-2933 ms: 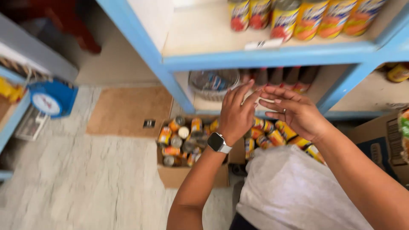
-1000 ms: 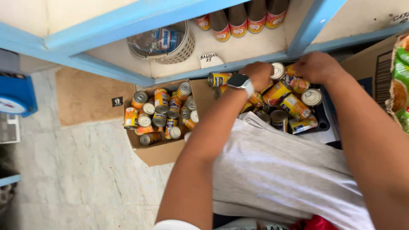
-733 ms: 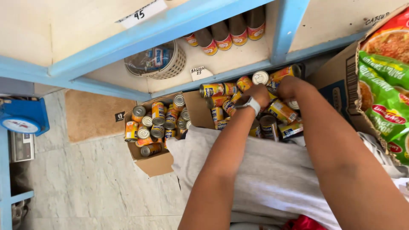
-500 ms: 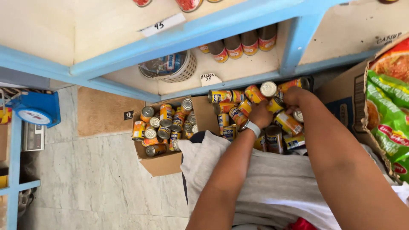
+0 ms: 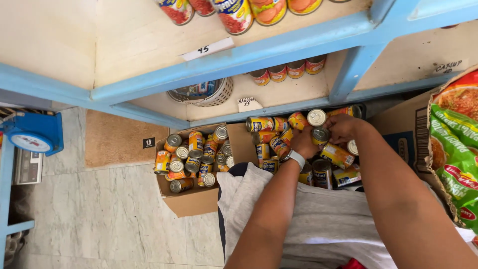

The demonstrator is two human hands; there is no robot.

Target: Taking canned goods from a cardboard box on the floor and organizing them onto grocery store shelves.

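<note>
The view looks down on a storeroom or small shop floor of pale marbled tiles point(image 5: 99, 224), with a brown doormat point(image 5: 117, 142) lying just under the front edge of a blue-painted wooden shelf unit point(image 5: 279, 50). On the upper shelf board, a row of cans with red and orange labels point(image 5: 239, 10) stands at the top edge of the view. On the lower shelf there is a white woven basket point(image 5: 204, 92) near the left corner and a short row of small brown cans point(image 5: 289, 69) at the back. At the far left a blue weighing scale point(image 5: 32, 139) sits on another blue shelf.

On the floor, against the bottom shelf, stands an open cardboard box point(image 5: 191, 199) filled with small cans lying in many directions. Just to its right is a second box of cans point(image 5: 279, 134), with orange-yellow labels and silver lids, and both hands work inside it. The left hand point(image 5: 302, 144), with a white-banded watch on the wrist, is closed around a can near the middle of this box; how firmly it grips I cannot tell. The right hand point(image 5: 343, 128) is curled over a silver-topped can point(image 5: 320, 135) close to the box's back edge, fingers bent on it. The two hands are just beside each other. A large carton point(image 5: 403, 139) holding green and red noodle packets point(image 5: 455, 144) stands at the right edge. The person's grey garment point(image 5: 318, 219) fills the lower middle.
</note>
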